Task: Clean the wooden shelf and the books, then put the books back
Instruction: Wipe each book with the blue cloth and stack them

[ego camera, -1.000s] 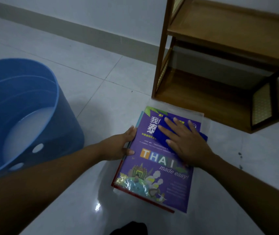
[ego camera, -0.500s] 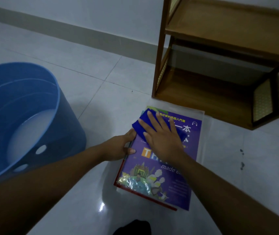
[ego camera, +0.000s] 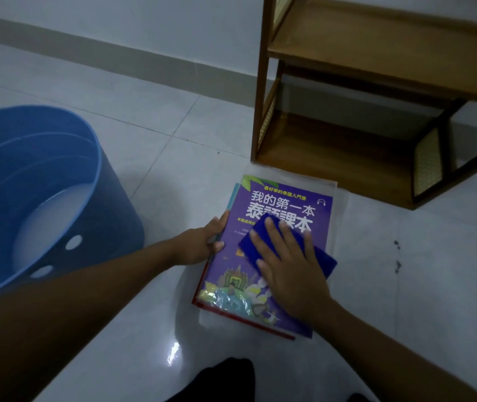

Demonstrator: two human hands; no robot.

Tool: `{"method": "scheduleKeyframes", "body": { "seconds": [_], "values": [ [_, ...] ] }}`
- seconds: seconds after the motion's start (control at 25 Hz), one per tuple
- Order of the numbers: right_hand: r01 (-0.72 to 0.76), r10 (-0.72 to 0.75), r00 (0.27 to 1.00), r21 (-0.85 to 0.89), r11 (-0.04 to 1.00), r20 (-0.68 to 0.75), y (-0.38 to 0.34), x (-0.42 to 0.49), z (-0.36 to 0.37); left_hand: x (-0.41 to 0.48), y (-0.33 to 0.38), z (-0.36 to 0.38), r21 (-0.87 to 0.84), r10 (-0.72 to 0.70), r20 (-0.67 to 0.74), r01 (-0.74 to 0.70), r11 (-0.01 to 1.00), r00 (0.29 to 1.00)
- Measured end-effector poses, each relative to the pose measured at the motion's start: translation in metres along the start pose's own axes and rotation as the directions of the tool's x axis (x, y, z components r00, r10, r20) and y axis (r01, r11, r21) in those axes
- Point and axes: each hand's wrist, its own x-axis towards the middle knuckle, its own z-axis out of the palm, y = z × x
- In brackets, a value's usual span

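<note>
Several books (ego camera: 277,198) lie stacked flat on the pale tiled floor (ego camera: 405,285), just in front of the wooden shelf (ego camera: 362,62); how many, I cannot tell. The top one has a glossy purple cover with big white Chinese characters and a cartoon scene at its near end. Red and teal edges of the books beneath show along the near and left sides, and clear plastic wrap (ego camera: 340,204) sticks out on the far and right sides.

The left hand (ego camera: 199,245) grips the stack's left edge, fingers curled round it. The right hand (ego camera: 289,268) lies flat with fingers spread, pressing a blue cloth (ego camera: 324,261) onto the cover.

Hand and cloth hide the middle of the cover. The shelf runs out of sight at the top and right, its boards bare. To the left a blue tub (ego camera: 121,221) holding cloudy water is cut off too. The light is dim, so small print is unreadable.
</note>
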Motion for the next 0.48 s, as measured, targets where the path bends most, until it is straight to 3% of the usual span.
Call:
{"method": "scheduleKeyframes", "body": {
  "seconds": [0.04, 0.12, 0.2, 0.24, 0.28, 0.36, 0.48],
  "values": [
    [0.155, -0.154, 0.988, -0.031, 0.987, 0.016, 0.001, -0.012, 0.001, 0.0, 0.0, -0.001, -0.008, 0.007, 0.005, -0.007, 1.0, 1.0],
    [0.507, -0.502, 0.862, -0.081, 0.858, 0.074, 0.022, -0.029, -0.004, 0.0, 0.0, -0.001, -0.002, 0.0, 0.014, 0.0, 1.0, 1.0],
    [0.668, -0.657, 0.744, -0.094, 0.738, 0.124, 0.052, -0.027, -0.01, 0.0, 0.001, -0.002, 0.001, -0.021, 0.017, 0.021, 1.0, 1.0],
    [0.644, -0.633, 0.764, -0.089, 0.76, 0.127, 0.063, -0.022, -0.012, -0.001, 0.003, -0.002, 0.005, -0.026, 0.019, 0.026, 1.0, 0.999],
    [0.552, -0.544, 0.832, -0.065, 0.831, 0.107, 0.068, -0.016, -0.011, -0.001, 0.003, -0.001, 0.009, -0.026, 0.021, 0.026, 1.0, 0.999],
    [0.234, -0.233, 0.972, -0.025, 0.972, 0.037, 0.056, -0.002, -0.006, 0.0, 0.004, 0.001, 0.018, -0.05, 0.013, 0.05, 0.999, 0.999],
    [-0.111, 0.113, 0.993, 0.044, 0.993, -0.037, 0.008, 0.014, 0.004, 0.0, 0.005, 0.0, -0.002, -0.056, 0.017, 0.056, 0.998, 0.998]
  ]
}}
